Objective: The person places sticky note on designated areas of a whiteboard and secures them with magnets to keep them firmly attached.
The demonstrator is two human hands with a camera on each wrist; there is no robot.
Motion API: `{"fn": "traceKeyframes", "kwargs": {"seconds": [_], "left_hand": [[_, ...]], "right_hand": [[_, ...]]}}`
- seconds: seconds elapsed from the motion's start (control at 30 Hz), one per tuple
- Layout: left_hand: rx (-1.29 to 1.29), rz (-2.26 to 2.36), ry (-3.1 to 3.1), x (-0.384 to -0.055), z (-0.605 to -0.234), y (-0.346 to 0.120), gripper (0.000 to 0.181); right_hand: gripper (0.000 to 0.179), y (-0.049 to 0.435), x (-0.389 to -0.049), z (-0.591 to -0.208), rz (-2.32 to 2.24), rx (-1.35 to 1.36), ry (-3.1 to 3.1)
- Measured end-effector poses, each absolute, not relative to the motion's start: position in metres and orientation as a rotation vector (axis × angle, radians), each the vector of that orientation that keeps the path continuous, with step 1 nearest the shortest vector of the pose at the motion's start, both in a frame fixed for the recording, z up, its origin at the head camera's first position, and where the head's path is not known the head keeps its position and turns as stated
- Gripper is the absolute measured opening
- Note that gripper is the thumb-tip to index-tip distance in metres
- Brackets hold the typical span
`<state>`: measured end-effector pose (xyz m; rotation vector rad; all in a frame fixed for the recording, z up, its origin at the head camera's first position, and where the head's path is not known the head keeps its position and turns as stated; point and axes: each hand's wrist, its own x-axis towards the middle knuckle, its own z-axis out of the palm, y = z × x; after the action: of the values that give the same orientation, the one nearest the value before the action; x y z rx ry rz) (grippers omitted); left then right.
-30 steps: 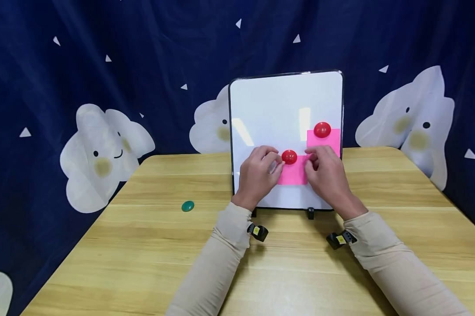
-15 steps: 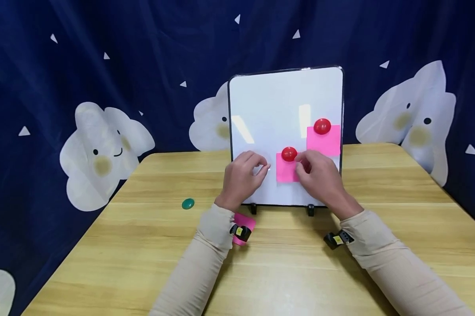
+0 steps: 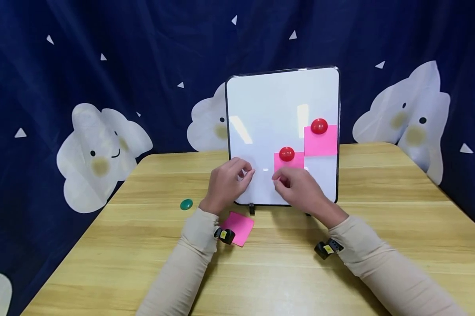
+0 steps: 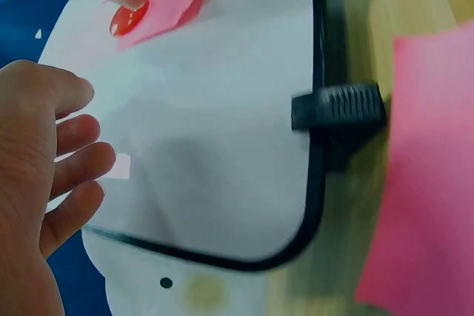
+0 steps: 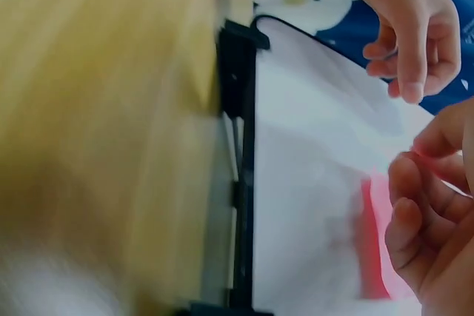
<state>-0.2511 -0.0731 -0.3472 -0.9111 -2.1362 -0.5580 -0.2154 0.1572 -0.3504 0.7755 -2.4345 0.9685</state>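
Note:
A black-framed whiteboard [image 3: 269,109] stands upright on the table. Two pink sticky notes are on its right half, the upper note [image 3: 320,144] under a red round magnet [image 3: 319,126] and the lower note [image 3: 296,164] under another red magnet [image 3: 286,154]. My left hand [image 3: 226,183] hovers before the board's lower left corner, fingers loosely bent around nothing. In the left wrist view its fingertips [image 4: 92,157] are apart. My right hand [image 3: 298,186] is in front of the lower note and hides its bottom part. Its fingers are loosely bent, and nothing shows between them.
A loose pink note [image 3: 242,226] lies on the wooden table beneath my left wrist. Further left is a green magnet [image 3: 186,204]. Black feet [image 3: 252,209] support the board. Behind it hangs a dark blue curtain [image 3: 158,52] with clouds.
My left hand has drawn away from the lower magnet, left and down, uncovering the loose pink note. My right hand has moved down and left from the lower note's right edge.

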Motion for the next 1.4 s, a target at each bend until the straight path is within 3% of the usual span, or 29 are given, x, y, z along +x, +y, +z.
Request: {"fn": "traceKeyframes", "kwargs": {"seconds": [0.43, 1.4], "left_hand": [[-0.829, -0.705, -2.205, -0.248, -0.353, -0.103, 0.011], [-0.602, -0.823, -2.421, -0.244, -0.371, -0.151, 0.009]], "right_hand": [[0.013, 0.134, -0.206, -0.365, 0.877, 1.087, -2.661], [0.030, 0.116, -0.184, -0.371, 0.535, 1.341, -2.932]]}}
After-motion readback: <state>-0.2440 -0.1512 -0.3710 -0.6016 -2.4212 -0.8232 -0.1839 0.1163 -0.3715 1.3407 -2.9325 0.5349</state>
